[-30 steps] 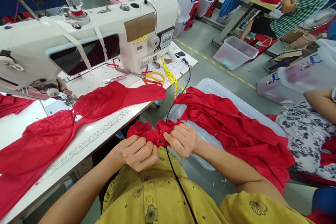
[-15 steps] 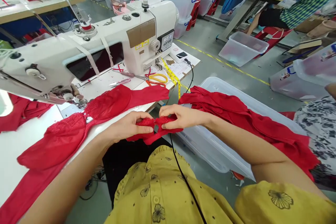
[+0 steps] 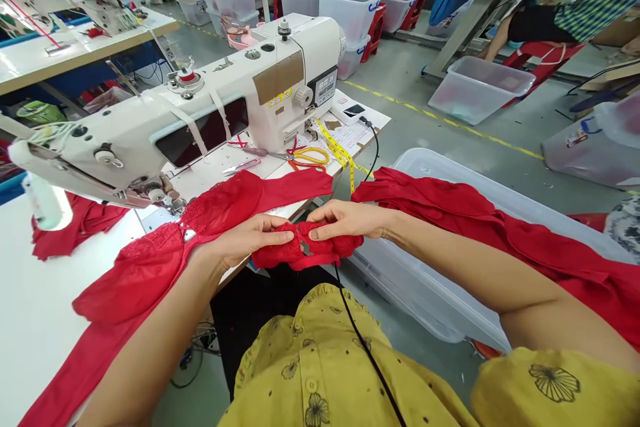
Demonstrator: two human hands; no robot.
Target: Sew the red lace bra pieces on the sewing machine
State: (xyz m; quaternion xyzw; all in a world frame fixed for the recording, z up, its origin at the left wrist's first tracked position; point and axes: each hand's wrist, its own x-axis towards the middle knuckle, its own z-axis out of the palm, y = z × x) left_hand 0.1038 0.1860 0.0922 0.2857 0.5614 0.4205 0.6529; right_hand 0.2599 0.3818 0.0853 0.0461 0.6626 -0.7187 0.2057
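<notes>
Both hands grip a red lace bra (image 3: 280, 255) in front of my body, just off the table's front edge. My left hand (image 3: 253, 237) pinches its left part between thumb and fingers. Close beside it, my right hand (image 3: 345, 220) pinches the right part, thumb on top. A small gap in the lace shows between the two thumbs. Another red bra (image 3: 150, 267) lies spread along the table edge, partly behind my left forearm, its middle near the needle area of the white sewing machine (image 3: 275, 87).
Scissors with yellow handles (image 3: 310, 157), thread snips (image 3: 243, 167) and a yellow tape measure (image 3: 340, 147) lie by the machine. At right, a clear plastic bin (image 3: 425, 163) has red fabric pieces (image 3: 450, 213) draped over it. A black cable (image 3: 357, 340) hangs down my front. A co-worker (image 3: 595, 13) sits at back right.
The camera view has shifted, so the scene sits further right and lower. My hands still hold the bra, and more of its lace and the gap between the thumbs now shows.
</notes>
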